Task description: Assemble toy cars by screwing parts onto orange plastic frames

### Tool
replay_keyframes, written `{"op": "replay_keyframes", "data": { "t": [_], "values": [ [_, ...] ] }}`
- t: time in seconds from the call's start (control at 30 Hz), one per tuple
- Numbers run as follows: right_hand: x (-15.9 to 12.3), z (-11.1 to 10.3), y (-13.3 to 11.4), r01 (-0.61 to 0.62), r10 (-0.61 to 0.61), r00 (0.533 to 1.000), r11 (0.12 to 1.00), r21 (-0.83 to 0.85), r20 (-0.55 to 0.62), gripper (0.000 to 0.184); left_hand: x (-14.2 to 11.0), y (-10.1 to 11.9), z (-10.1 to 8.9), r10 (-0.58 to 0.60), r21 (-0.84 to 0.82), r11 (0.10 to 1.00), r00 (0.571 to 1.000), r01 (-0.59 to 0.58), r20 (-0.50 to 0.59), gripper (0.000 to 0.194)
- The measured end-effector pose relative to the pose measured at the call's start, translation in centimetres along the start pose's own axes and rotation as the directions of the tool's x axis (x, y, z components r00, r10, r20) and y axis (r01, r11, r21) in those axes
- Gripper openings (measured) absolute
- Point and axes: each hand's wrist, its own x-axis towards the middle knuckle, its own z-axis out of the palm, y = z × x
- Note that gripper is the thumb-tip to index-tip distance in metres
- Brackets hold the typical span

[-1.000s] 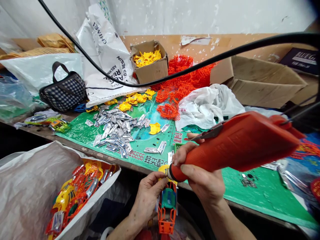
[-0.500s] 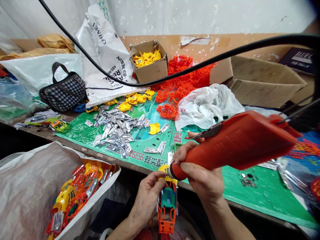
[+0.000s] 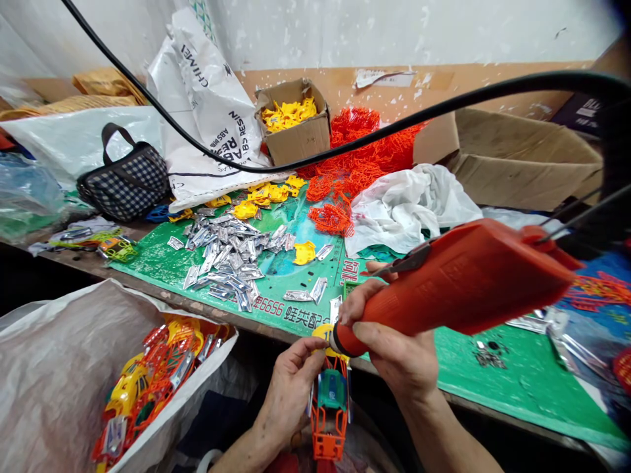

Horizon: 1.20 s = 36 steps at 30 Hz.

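My right hand [image 3: 401, 348] is wrapped around a red electric screwdriver [image 3: 458, 282], its lever along the upper side. The tool slants down to the left, and its dark nose meets the yellow front of a toy car [image 3: 331, 430]. This car has an orange lattice frame and a green window piece, and lies over my lap at the bench edge. Thumb and forefinger of my left hand [image 3: 293, 384] are closed at the car's yellow end, right beside the screwdriver nose. The screwdriver's bit and any screw there are hidden by fingers and nose.
Silver stickered pieces [image 3: 231, 256] are heaped on the green bench cover [image 3: 162, 256]. Behind stand a carton of yellow parts [image 3: 296, 141] and orange lattice parts [image 3: 365, 157]. An open bag [image 3: 54, 374] holds toy cars at left. A black cable [image 3: 394, 131] crosses overhead.
The screwdriver's rear end has swung slightly left and its cable shifted with it. Both hands keep nearly the same place at the toy car.
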Motion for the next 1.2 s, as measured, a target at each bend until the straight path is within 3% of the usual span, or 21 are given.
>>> {"op": "replay_keyframes", "data": {
  "t": [0.67, 0.9, 1.2],
  "values": [
    [-0.03, 0.25, -0.24, -0.024, 0.024, 1.0, 0.998, 0.064, 0.008, 0.013, -0.15, 0.43, 0.33, 0.021, 0.03, 0.999, 0.999, -0.02, -0.039, 0.028],
    [-0.02, 0.11, -0.2, -0.037, 0.037, 0.999, 0.998, 0.045, 0.007, 0.013, 0.08, -0.06, 0.31, -0.01, -0.039, 0.999, 0.999, 0.008, -0.046, 0.038],
    [-0.05, 0.47, -0.4, -0.07, 0.069, 0.998, 0.995, 0.066, 0.008, 0.012, -0.05, 0.18, 0.46, -0.001, -0.039, 0.999, 0.999, -0.001, -0.048, 0.036]
  ]
}}
